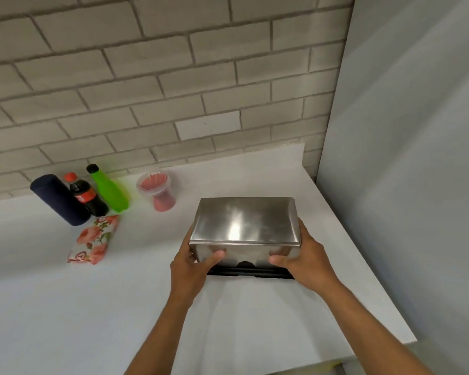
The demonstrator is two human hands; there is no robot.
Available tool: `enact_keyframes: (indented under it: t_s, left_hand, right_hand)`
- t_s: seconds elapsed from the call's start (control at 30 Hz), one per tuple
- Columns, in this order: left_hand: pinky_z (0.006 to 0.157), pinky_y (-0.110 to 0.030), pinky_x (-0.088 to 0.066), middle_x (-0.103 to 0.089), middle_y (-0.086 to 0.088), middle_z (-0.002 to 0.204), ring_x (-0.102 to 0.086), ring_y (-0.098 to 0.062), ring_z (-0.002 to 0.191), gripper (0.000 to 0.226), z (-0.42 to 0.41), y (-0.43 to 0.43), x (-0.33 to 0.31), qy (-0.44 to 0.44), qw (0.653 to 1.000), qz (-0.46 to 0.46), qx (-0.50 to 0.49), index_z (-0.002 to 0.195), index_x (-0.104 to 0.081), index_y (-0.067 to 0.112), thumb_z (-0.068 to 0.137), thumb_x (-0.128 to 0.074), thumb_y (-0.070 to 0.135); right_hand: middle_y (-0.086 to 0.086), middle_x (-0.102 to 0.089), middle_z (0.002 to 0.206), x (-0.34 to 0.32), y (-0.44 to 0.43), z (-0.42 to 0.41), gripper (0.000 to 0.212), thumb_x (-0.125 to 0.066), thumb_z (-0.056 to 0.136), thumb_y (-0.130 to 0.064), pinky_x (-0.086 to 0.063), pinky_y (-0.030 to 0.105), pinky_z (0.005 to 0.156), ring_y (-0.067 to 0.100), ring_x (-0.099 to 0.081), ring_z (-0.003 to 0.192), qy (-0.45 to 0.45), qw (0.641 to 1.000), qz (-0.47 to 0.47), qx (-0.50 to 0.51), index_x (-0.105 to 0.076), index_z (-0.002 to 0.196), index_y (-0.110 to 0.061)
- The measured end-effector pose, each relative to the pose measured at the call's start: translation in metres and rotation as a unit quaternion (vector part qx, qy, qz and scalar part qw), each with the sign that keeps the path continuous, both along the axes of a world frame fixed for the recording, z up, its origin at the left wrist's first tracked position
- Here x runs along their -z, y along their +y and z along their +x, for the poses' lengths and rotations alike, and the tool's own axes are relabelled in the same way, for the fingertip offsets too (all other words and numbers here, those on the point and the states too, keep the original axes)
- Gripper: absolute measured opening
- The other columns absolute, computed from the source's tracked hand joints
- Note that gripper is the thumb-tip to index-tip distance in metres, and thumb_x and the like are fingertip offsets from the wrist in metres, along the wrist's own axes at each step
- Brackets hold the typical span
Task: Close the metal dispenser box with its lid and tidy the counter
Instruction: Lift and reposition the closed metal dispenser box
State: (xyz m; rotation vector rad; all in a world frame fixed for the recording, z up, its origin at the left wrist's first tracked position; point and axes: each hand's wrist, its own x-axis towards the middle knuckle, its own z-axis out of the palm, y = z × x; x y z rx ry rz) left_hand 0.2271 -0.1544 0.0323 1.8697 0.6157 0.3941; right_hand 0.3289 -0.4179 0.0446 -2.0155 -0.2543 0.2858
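The shiny rectangular stainless-steel dispenser box [244,228] sits on the white counter [65,307], right of centre, near the grey side wall [417,158]. Its brushed metal lid [245,220] is on top and looks level all round; judging by the even front edge, it's seated or very nearly so. A black base strip [251,272] shows under the front face, touching the counter.

You've got both hands clamped on the box's lower front corners: left hand [192,262] wrapped round the left corner, thumb on the front face; right hand [302,257] mirroring it on the right. Symmetric grip makes sense, since it keeps the body square while the lid settles, or lets you slide the whole unit without tipping. Can't tell if you're pressing or lifting.

Rest of the counter sits well apart, back-left against the pale brick wall [146,77]: dark navy cylinder [60,200], small cola bottle with a red cap [86,194], bright green bottle with a black cap [110,190], all close together. The floral-print pink packet [94,240] lies just in front of them. A clear lidded tub with pink contents [157,190] stands alone between that group and the box.

Likely remaining: the tidy step.
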Motion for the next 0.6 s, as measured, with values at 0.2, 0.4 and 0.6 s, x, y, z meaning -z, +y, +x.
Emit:
enact_keyframes:
  t_s: [0.2,0.4,0.6]
  left_hand:
    - [0.067,-0.002,-0.048,-0.07,0.035,0.106,-0.066,0.009,0.098,0.095,0.023,0.008,0.002,0.003,1.0,0.006,-0.007,0.143,-0.045,0.06,0.058,-0.088,0.065]
    - [0.073,-0.004,-0.047,-0.071,0.026,0.118,-0.066,0.0,0.105,0.1,0.057,0.028,0.005,0.005,1.0,0.012,-0.001,0.147,-0.036,0.063,0.061,-0.085,0.068]
    - [0.064,0.0,-0.043,-0.07,0.034,0.102,-0.066,0.002,0.088,0.094,0.094,0.062,0.004,0.007,1.0,0.029,0.008,0.138,-0.026,0.08,0.06,-0.079,0.075]
  right_hand:
    - [-0.039,-0.068,0.1,0.007,0.009,0.04,0.101,-0.096,0.064,-0.03,-0.045,-0.001,0.065,-0.021,-0.06,0.092,0.002,1.0,-0.006,-0.022,-0.04,0.146,-0.051]
    - [-0.041,-0.067,0.102,0.004,0.03,0.084,0.095,-0.097,0.063,-0.034,-0.047,0.001,0.069,-0.016,-0.062,0.095,-0.011,0.999,-0.032,-0.034,-0.044,0.139,-0.055]
    - [-0.031,-0.071,0.099,0.001,0.062,0.126,0.096,-0.097,0.064,-0.035,-0.054,0.013,0.069,-0.007,-0.065,0.095,0.001,0.998,-0.046,-0.04,-0.046,0.143,-0.05]
